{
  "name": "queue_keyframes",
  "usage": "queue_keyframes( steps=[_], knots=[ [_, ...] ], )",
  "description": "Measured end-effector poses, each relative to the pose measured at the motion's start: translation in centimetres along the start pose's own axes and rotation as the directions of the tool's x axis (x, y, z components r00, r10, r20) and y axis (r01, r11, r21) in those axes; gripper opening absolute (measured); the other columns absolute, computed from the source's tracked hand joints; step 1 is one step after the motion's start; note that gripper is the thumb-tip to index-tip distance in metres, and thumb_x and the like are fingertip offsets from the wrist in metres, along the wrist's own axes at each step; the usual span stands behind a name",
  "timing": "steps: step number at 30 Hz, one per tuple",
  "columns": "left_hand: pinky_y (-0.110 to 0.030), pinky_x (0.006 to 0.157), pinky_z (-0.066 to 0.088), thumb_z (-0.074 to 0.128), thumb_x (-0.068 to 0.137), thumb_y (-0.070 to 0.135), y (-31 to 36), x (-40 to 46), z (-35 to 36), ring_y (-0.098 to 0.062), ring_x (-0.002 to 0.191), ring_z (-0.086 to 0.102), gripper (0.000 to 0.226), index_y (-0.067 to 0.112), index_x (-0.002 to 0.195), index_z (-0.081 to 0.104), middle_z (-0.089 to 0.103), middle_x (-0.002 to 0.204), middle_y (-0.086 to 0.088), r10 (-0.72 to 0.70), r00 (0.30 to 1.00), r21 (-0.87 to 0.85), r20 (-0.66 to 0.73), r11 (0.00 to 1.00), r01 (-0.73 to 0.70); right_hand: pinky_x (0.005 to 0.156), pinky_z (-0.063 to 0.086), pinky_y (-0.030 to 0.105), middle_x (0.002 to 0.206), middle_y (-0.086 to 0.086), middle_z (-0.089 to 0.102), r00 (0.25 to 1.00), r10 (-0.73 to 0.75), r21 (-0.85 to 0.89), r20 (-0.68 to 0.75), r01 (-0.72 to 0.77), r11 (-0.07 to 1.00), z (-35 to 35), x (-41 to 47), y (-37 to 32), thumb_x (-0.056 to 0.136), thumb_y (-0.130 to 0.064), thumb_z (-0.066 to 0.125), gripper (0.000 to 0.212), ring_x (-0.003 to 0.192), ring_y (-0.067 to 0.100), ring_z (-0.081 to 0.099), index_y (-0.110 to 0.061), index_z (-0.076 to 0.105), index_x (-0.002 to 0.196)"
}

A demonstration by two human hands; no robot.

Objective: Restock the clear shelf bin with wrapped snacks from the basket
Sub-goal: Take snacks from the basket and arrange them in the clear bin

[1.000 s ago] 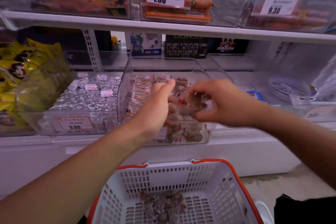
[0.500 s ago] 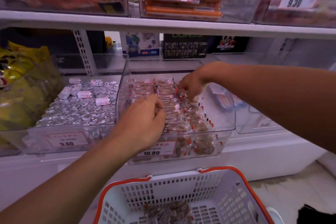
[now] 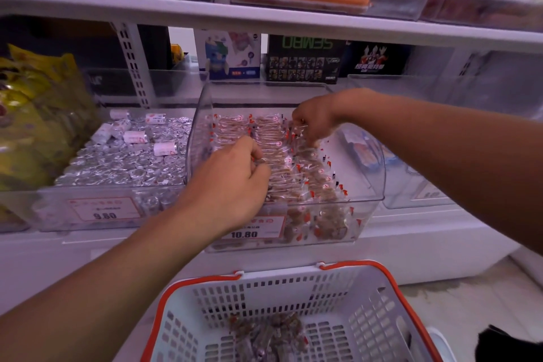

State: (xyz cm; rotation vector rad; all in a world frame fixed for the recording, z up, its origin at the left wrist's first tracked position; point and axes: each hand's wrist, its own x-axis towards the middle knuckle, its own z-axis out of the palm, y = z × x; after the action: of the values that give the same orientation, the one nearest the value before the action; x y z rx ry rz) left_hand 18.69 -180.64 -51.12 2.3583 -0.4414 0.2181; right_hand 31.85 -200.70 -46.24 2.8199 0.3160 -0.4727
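Nearest the viewer sits a white perforated basket with an orange rim, holding a small pile of wrapped snacks on its floor. Beyond it, on the lower shelf, stands the clear shelf bin, its front carrying a price label reading 10.80. Inside the bin, neat rows of clear-wrapped brown snacks fill the left and middle, while the right side shows bare bottom.

The left hand reaches over the bin's near edge, its fingers curled down onto the snack rows; whether they pinch a packet cannot be told. The right hand reaches farther in, toward the bin's back, its fingers bent down and pinching the wrapped pieces there.

To the left is a neighbouring bin of silver foil sweets, labelled 9.80, and farther left yellow bags. Farthest away, the upper shelf carries more clear bins with price cards, and toy boxes stand behind.
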Motion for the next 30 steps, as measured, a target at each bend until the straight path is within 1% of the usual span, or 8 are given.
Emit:
queue_keyframes(
  steps=[6, 10, 13, 17, 20, 24, 27, 30],
  knots=[
    [-0.042, 0.073, 0.053, 0.049, 0.093, 0.027, 0.0, 0.1, 0.1, -0.008, 0.072, 0.058, 0.008, 0.028, 0.099, 0.055, 0.063, 0.070, 0.008, -0.010, 1.000, 0.006, -0.010, 1.000, 0.011, 0.059, 0.040, 0.026, 0.100, 0.004, 0.057, 0.995, -0.004, -0.005, -0.100, 0.003, 1.000, 0.5, 0.3, 0.2, 0.084, -0.019, 0.069, 0.025, 0.082, 0.018, 0.053, -0.016, 0.054, 0.104],
    [-0.041, 0.073, 0.052, 0.049, 0.092, 0.028, -0.1, 0.2, 0.1, -0.008, 0.074, 0.058, 0.009, 0.028, 0.098, 0.055, 0.063, 0.074, 0.009, -0.019, 1.000, 0.007, -0.006, 1.000, 0.019, 0.069, 0.043, 0.030, 0.102, 0.005, 0.056, 0.984, 0.001, 0.022, -0.177, 0.003, 1.000, 0.1, 0.5, 0.5, 0.086, -0.021, 0.067, 0.025, 0.090, 0.022, 0.054, -0.016, 0.053, 0.106],
    [-0.042, 0.075, 0.052, 0.049, 0.092, 0.028, -0.1, 0.3, 0.2, -0.011, 0.076, 0.059, 0.009, 0.027, 0.099, 0.055, 0.063, 0.075, 0.010, -0.021, 1.000, 0.017, 0.002, 1.000, 0.021, 0.077, 0.049, 0.033, 0.105, 0.005, 0.056, 0.989, 0.018, -0.009, -0.144, -0.020, 1.000, -0.1, 0.7, 0.4, 0.085, -0.022, 0.070, 0.032, 0.096, 0.024, 0.056, -0.013, 0.053, 0.112],
    [-0.043, 0.075, 0.052, 0.049, 0.093, 0.027, -0.1, 0.3, 0.3, -0.009, 0.075, 0.059, 0.009, 0.028, 0.099, 0.055, 0.063, 0.073, 0.009, -0.022, 1.000, 0.012, 0.004, 1.000, 0.022, 0.060, 0.043, 0.028, 0.099, 0.008, 0.059, 0.976, 0.019, 0.006, -0.217, -0.018, 1.000, -1.0, 0.5, 0.6, 0.088, -0.024, 0.065, 0.026, 0.084, 0.022, 0.055, -0.009, 0.057, 0.107],
    [-0.044, 0.075, 0.052, 0.049, 0.093, 0.027, -0.1, 0.2, 0.2, -0.010, 0.075, 0.059, 0.009, 0.027, 0.099, 0.055, 0.063, 0.073, 0.008, -0.015, 1.000, 0.018, 0.004, 1.000, 0.015, 0.059, 0.041, 0.030, 0.091, 0.007, 0.059, 0.956, -0.022, -0.026, -0.291, 0.015, 1.000, -1.6, -0.2, 0.7, 0.091, -0.029, 0.061, 0.021, 0.076, 0.021, 0.053, -0.010, 0.058, 0.099],
    [-0.043, 0.075, 0.052, 0.048, 0.093, 0.025, 0.0, 0.2, 0.3, -0.012, 0.075, 0.059, 0.009, 0.025, 0.098, 0.055, 0.064, 0.072, 0.006, -0.013, 1.000, 0.009, 0.006, 1.000, 0.013, 0.067, 0.047, 0.032, 0.093, -0.001, 0.058, 0.993, -0.089, -0.083, -0.078, 0.083, 0.993, -1.8, -1.2, 0.5, 0.082, -0.032, 0.070, 0.020, 0.083, 0.018, 0.055, -0.020, 0.060, 0.094],
    [-0.043, 0.075, 0.052, 0.047, 0.093, 0.025, 0.1, 0.1, 0.2, -0.013, 0.076, 0.060, 0.011, 0.024, 0.100, 0.056, 0.065, 0.073, 0.007, -0.006, 1.000, 0.019, 0.013, 1.000, 0.006, 0.090, 0.047, 0.040, 0.110, -0.009, 0.056, 0.973, -0.160, 0.043, 0.165, 0.155, 0.987, -0.7, -1.3, 0.0, 0.081, -0.026, 0.071, 0.038, 0.107, 0.018, 0.055, -0.030, 0.059, 0.117],
    [-0.043, 0.075, 0.053, 0.047, 0.094, 0.027, 0.2, 0.0, 0.2, -0.012, 0.076, 0.060, 0.012, 0.024, 0.103, 0.055, 0.065, 0.075, 0.008, -0.005, 1.000, 0.030, 0.018, 1.000, 0.004, 0.097, 0.046, 0.043, 0.118, -0.006, 0.048, 0.968, -0.155, 0.059, 0.195, 0.147, 0.987, 0.2, -0.9, -0.3, 0.081, -0.018, 0.069, 0.052, 0.116, 0.021, 0.049, -0.031, 0.051, 0.128]
  ],
)
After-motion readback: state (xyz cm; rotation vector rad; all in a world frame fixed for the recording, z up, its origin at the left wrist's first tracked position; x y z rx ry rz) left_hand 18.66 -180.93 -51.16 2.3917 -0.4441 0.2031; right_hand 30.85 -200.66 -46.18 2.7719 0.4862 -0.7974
